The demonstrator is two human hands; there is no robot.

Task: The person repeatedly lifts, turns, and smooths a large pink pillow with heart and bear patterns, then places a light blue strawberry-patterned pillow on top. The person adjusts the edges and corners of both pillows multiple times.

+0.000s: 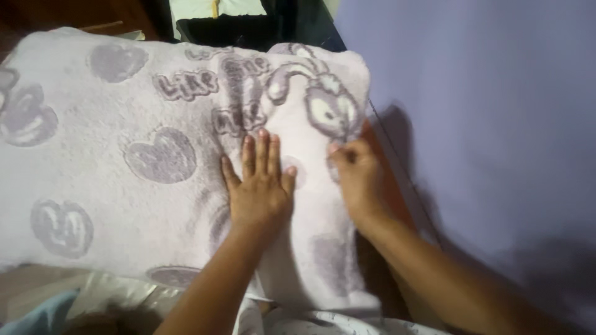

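Observation:
A fluffy pale lilac blanket [112, 111] with darker heart shapes and a cartoon rabbit figure lies spread across the surface. A folded strip of it runs along the right side. My left hand [259, 186] lies flat on that folded strip, fingers spread, pressing down. My right hand [357, 177] is beside it at the blanket's right edge, fingers curled and pinching the fabric just below the rabbit figure.
A plain lavender wall [484, 124] rises close on the right. Dark furniture and a dark gap [236, 25] sit beyond the blanket's far edge. Pale blue and shiny cloth [56, 304] shows at the bottom left, patterned fabric at the bottom middle.

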